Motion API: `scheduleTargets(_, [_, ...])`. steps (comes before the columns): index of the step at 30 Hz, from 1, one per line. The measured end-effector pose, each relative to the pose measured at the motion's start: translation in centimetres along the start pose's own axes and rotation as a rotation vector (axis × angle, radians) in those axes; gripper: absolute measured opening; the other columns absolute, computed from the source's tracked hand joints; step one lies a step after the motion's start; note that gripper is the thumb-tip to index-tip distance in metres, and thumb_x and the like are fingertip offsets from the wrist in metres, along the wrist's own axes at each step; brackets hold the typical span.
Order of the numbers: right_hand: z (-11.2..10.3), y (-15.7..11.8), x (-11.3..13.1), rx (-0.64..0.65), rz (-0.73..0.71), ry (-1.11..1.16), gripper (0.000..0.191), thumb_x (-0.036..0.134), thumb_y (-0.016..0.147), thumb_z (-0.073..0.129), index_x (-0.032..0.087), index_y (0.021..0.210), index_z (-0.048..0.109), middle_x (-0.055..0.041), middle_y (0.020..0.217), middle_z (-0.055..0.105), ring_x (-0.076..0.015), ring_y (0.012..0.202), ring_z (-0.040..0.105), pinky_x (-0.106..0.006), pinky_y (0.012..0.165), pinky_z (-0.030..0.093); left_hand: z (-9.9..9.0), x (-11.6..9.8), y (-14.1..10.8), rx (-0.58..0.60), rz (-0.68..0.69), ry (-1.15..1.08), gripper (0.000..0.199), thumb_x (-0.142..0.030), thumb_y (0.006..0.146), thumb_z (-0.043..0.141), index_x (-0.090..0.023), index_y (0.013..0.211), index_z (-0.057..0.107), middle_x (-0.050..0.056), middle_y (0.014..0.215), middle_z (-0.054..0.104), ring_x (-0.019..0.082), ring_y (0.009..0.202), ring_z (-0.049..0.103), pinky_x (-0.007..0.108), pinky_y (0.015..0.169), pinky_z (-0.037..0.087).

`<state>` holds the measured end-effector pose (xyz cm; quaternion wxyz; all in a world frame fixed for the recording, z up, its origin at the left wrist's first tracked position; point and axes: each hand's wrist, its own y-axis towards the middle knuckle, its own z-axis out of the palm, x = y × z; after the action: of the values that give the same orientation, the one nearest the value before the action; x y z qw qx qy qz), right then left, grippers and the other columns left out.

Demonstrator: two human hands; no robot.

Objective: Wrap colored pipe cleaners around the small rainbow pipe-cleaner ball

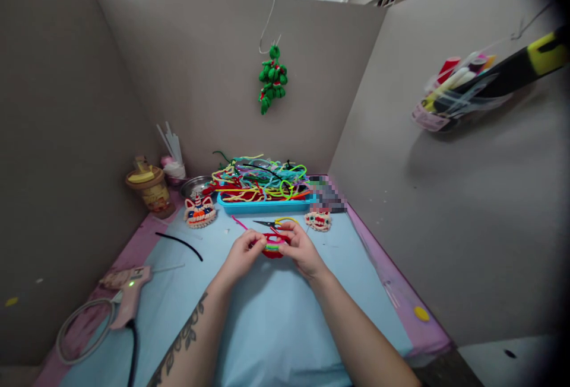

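Between both hands, above the light blue table cover point(267, 316), is a small craft piece of bent pipe cleaners point(273, 247), red around the outside with pink and green rows. My left hand point(246, 249) pinches its left side between thumb and fingers. On the right side my right hand point(299, 248) grips it, fingers along the upper edge. A pink pipe cleaner end point(239, 221) sticks out by my left fingertips. Just beyond the hands lie scissors point(266, 223) with dark blades and a yellow handle. My fingers hide part of the piece.
A blue tray point(267, 206) heaped with coloured pipe cleaners stands at the back. Finished pipe-cleaner faces lie left point(200, 212) and right point(318, 221). A pink glue gun point(129, 298) with its cable and a black pipe cleaner point(181, 243) are at left. Grey panels surround the table.
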<state>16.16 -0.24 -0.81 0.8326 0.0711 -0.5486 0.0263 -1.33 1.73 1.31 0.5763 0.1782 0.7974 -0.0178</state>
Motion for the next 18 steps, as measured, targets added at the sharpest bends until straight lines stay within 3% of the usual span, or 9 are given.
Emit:
scheduleTargets(2, [-0.2, 0.0, 0.0, -0.054, -0.124, -0.156, 0.051, 0.031, 0.062, 0.079, 0.027, 0.105, 0.052, -0.0037, 0.103, 0.061, -0.0234, 0.097, 0.061, -0.041, 0.087, 0.048, 0.1, 0.1, 0.0, -0.041, 0.009, 0.050, 0.024, -0.035, 0.082, 0.053, -0.016, 0.069, 0.061, 0.002, 0.073, 0.055, 0.016, 0.070, 0.052, 0.028, 0.068, 0.041])
scheduleTargets(5, [0.0, -0.3, 0.3, -0.172, -0.356, -0.537, 0.025, 0.028, 0.072, 0.071, 0.027, 0.095, 0.062, -0.0057, 0.116, 0.054, -0.0259, 0.116, 0.049, -0.046, 0.103, 0.037, 0.5, 0.3, -0.1, -0.117, 0.085, 0.173, 0.022, -0.031, 0.084, 0.051, -0.018, 0.071, 0.063, 0.003, 0.074, 0.056, 0.018, 0.075, 0.054, 0.031, 0.072, 0.042])
scheduleTargets(8, [0.5, -0.5, 0.4, -0.220, -0.488, -0.854, 0.007, 0.025, 0.078, 0.065, 0.027, 0.083, 0.070, -0.0065, 0.125, 0.051, -0.0279, 0.124, 0.040, -0.049, 0.109, 0.028, 1.0, 0.3, -0.3, -0.164, 0.192, 0.333, 0.020, -0.029, 0.086, 0.050, -0.019, 0.076, 0.064, 0.004, 0.077, 0.058, 0.020, 0.080, 0.054, 0.033, 0.077, 0.041])
scheduleTargets(12, [1.2, -0.5, -0.1, -0.269, -0.479, -0.951, 0.008, 0.026, 0.077, 0.067, 0.029, 0.080, 0.073, -0.0046, 0.135, 0.047, -0.0301, 0.130, 0.031, -0.052, 0.110, 0.024, 1.6, 0.4, -0.5, -0.182, 0.240, 0.466, 0.019, -0.028, 0.089, 0.049, -0.020, 0.082, 0.065, 0.005, 0.081, 0.060, 0.021, 0.083, 0.053, 0.035, 0.079, 0.040])
scheduleTargets(18, [1.6, -0.4, -0.5, -0.356, -0.418, -0.955, 0.009, 0.021, 0.076, 0.066, 0.026, 0.071, 0.071, -0.0038, 0.137, 0.046, -0.0296, 0.134, 0.026, -0.051, 0.112, 0.020, 1.8, 0.8, -0.5, -0.153, 0.258, 0.433, 0.019, -0.025, 0.090, 0.046, -0.019, 0.088, 0.064, 0.006, 0.085, 0.060, 0.021, 0.085, 0.053, 0.034, 0.079, 0.041])
